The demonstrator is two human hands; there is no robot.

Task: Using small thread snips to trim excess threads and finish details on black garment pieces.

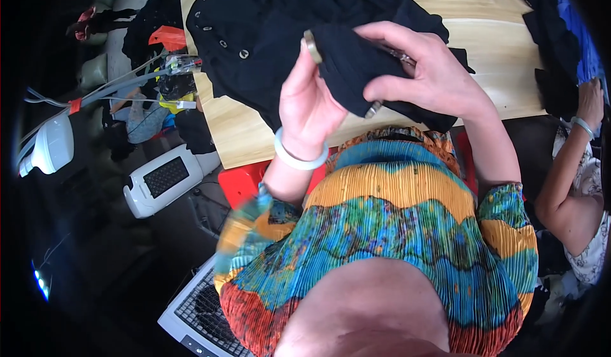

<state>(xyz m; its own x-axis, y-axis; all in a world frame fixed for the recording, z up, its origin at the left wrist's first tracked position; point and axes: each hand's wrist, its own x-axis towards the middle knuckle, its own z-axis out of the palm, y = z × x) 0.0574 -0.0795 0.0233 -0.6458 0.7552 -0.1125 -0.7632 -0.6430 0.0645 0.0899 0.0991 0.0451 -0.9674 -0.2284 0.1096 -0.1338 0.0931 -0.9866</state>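
Black cloth (353,61) is raised between my two hands over the near edge of the table. My left hand (310,99), with a pale bangle on its wrist, grips the cloth's left side, the thumb up against a brass-coloured metal button (312,46). From the right, my right hand (433,70) curves over the cloth with thumb and fingers closed on it. Another metal button (374,108) shows at the cloth's lower edge, and something shiny sits under my right fingers. Behind lies a black garment (254,51) with several round metal buttons; whether the raised cloth belongs to it I cannot tell.
The light wooden table (490,57) carries more black cloth at its far right. A co-worker's arm (566,172) reaches in there beside blue fabric (582,26). Cables and a white bulb (52,143) hang at the left, above a white device (165,182). A red stool (242,182) is below.
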